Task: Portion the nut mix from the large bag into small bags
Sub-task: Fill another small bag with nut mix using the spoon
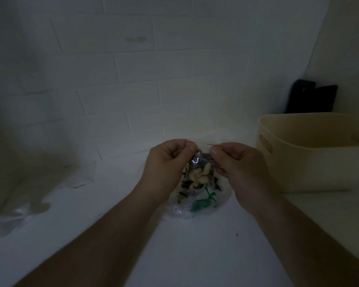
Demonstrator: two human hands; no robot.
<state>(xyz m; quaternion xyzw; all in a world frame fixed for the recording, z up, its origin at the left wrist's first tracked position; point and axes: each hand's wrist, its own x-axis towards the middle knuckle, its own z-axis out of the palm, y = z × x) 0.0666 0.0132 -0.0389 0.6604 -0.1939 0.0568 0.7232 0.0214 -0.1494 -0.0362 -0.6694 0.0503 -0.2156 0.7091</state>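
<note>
Lighting is dim. At far left, crumpled clear plastic [75,175] lies on the white desk [112,224] near the tiled wall. At centre, the left hand [166,168] has its grip pinched on the left top edge of a small clear bag [199,177]; the right hand [243,168] pinches the right top edge at its red strip. The bag holds pale nuts and dark pieces, its base resting on the desk. At right stands a cream basket [311,162], with dark objects [311,96] behind it.
</note>
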